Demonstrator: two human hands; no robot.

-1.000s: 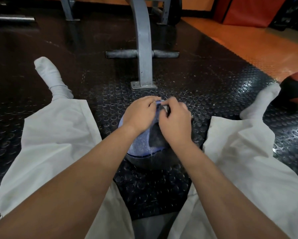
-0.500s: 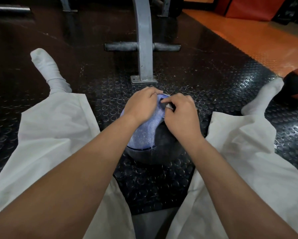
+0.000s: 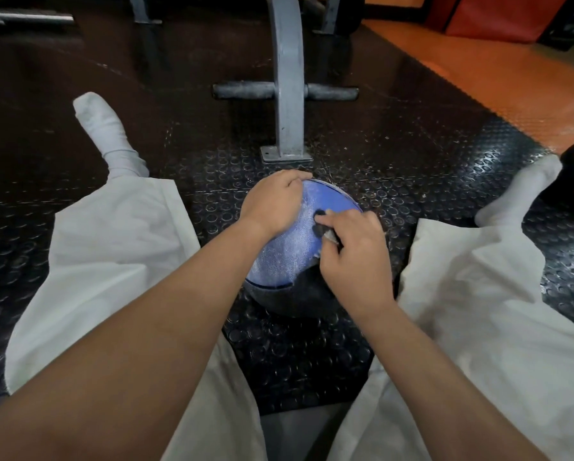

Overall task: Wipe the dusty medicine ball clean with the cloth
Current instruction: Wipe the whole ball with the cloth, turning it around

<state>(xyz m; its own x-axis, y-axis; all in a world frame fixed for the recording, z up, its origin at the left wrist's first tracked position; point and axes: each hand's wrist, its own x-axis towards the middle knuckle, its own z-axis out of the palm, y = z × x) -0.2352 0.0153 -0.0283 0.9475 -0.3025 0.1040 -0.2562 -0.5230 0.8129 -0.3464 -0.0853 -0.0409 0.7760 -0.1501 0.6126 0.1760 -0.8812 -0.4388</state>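
Studded black rubber floor (image 3: 412, 168): the medicine ball (image 3: 298, 247), blue and black under a pale dust film, sits between my legs, near a grey machine post (image 3: 287, 94). My left hand (image 3: 272, 204) grips its top, fingers curled over; my right hand (image 3: 355, 257) pinches the cloth (image 3: 331, 235) against it.

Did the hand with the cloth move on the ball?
Yes. The right hand slid nearer the person across the medicine ball, farther from the grey bench foot, holding the cloth.
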